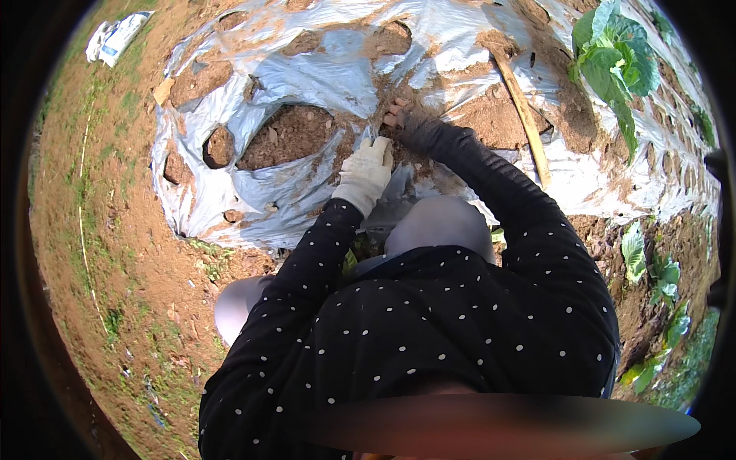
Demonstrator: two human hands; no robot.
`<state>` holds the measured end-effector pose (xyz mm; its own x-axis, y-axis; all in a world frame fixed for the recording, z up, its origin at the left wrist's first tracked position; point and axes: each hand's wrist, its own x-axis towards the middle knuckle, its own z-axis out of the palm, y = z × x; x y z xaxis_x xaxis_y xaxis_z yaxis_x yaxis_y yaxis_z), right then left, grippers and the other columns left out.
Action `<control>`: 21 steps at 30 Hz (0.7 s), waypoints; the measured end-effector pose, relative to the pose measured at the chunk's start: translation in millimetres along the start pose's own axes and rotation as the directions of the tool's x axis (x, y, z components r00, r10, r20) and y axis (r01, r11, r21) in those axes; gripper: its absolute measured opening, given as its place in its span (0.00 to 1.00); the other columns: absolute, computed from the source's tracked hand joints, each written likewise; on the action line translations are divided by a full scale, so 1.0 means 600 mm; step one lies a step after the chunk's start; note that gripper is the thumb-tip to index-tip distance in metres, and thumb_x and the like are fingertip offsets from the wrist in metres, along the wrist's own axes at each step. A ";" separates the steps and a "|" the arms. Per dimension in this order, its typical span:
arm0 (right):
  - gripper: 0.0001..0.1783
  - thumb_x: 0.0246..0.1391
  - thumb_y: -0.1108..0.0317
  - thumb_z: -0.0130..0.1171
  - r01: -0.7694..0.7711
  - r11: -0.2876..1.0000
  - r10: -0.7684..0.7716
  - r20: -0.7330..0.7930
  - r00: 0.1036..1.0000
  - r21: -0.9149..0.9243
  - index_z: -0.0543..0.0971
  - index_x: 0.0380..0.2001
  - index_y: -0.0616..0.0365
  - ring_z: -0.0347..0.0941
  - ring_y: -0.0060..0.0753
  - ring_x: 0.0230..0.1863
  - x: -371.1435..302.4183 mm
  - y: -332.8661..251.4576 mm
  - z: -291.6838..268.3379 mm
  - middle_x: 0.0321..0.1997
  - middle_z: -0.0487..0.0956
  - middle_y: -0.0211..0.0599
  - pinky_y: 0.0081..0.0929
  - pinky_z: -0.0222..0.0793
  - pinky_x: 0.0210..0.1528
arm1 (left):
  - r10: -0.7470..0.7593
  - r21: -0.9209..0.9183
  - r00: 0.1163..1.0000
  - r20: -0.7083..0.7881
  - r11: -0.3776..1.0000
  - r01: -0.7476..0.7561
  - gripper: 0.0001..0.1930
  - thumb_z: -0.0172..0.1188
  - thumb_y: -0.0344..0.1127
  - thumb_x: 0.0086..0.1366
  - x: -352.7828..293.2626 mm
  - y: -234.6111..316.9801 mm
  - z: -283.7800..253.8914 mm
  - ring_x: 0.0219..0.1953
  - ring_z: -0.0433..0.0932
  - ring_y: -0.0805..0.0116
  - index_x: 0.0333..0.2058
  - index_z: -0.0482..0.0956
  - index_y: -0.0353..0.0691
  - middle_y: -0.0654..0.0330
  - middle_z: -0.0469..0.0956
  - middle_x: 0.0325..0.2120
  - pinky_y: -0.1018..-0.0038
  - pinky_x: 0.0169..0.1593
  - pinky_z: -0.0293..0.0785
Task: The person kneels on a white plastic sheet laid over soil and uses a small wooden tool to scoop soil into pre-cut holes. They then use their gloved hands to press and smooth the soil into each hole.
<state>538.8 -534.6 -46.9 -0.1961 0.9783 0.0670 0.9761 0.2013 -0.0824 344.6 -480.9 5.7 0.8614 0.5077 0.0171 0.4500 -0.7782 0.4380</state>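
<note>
Silvery plastic mulch film [307, 77], torn and holed, covers a raised bed of brown soil [287, 136]. My left hand [364, 175], in a whitish work glove, presses its fingers together at the film's edge beside a gap of soil. Just right of it, my right hand [406, 124] wears a dark sleeve or glove that leaves the fingertips bare. Those fingers curl in over the soil; what they hold, if anything, is hidden. The two hands are close together, in front of my knees.
A wooden stick [523, 115] lies across the film to the right of my hands. A leafy cabbage plant [616, 65] grows at the far right, with smaller plants [633, 253] along the bed's near side. A white bag [119, 37] lies on the ground at far left.
</note>
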 end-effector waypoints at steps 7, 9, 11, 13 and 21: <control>0.14 0.57 0.63 0.51 -0.372 0.725 0.321 0.194 0.927 0.579 0.81 0.39 0.57 0.72 0.47 0.54 0.009 0.000 -0.037 0.48 0.79 0.41 0.45 0.68 0.56 | -0.018 -0.076 1.000 0.004 0.997 0.019 0.15 0.53 0.42 0.65 -0.007 -0.002 -0.008 0.42 0.77 0.41 0.50 0.74 0.50 0.46 0.75 0.42 0.49 0.45 0.72; 0.15 0.57 0.62 0.52 -0.234 0.859 0.382 -0.266 0.885 0.456 0.79 0.43 0.57 0.71 0.48 0.55 -0.026 0.003 -0.032 0.50 0.78 0.43 0.44 0.68 0.57 | 0.069 0.015 0.979 -0.193 0.998 -0.068 0.19 0.54 0.44 0.65 -0.018 -0.015 -0.001 0.48 0.73 0.40 0.54 0.72 0.50 0.44 0.72 0.48 0.47 0.52 0.67; 0.17 0.57 0.62 0.52 -0.320 0.902 0.426 -0.474 0.771 0.290 0.78 0.47 0.57 0.70 0.50 0.58 -0.049 0.003 -0.016 0.52 0.77 0.43 0.44 0.66 0.60 | 0.026 0.063 0.939 -0.343 0.998 -0.005 0.32 0.55 0.53 0.64 -0.035 -0.028 0.016 0.63 0.56 0.36 0.63 0.63 0.43 0.39 0.59 0.62 0.43 0.65 0.48; 0.20 0.58 0.61 0.52 -0.625 0.773 0.599 -0.450 0.662 0.109 0.76 0.51 0.56 0.67 0.52 0.62 -0.057 -0.001 0.005 0.57 0.75 0.44 0.45 0.62 0.65 | -0.129 0.209 0.926 -0.356 0.954 0.213 0.38 0.52 0.57 0.65 -0.058 -0.035 0.044 0.67 0.50 0.34 0.64 0.57 0.36 0.36 0.53 0.65 0.43 0.67 0.41; 0.23 0.59 0.58 0.51 -0.561 0.760 0.650 -0.389 0.653 0.328 0.74 0.56 0.55 0.61 0.55 0.65 0.016 0.060 0.021 0.59 0.74 0.44 0.48 0.55 0.68 | -0.342 0.162 0.921 -0.187 0.914 0.373 0.45 0.42 0.63 0.68 -0.066 -0.031 0.099 0.72 0.33 0.39 0.68 0.46 0.30 0.37 0.42 0.69 0.41 0.69 0.28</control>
<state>571.0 -517.2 -61.7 0.5428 0.7503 0.3774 0.8210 -0.3795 -0.4265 316.3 -508.6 -56.4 0.5951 0.8029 0.0334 0.7702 -0.5817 0.2614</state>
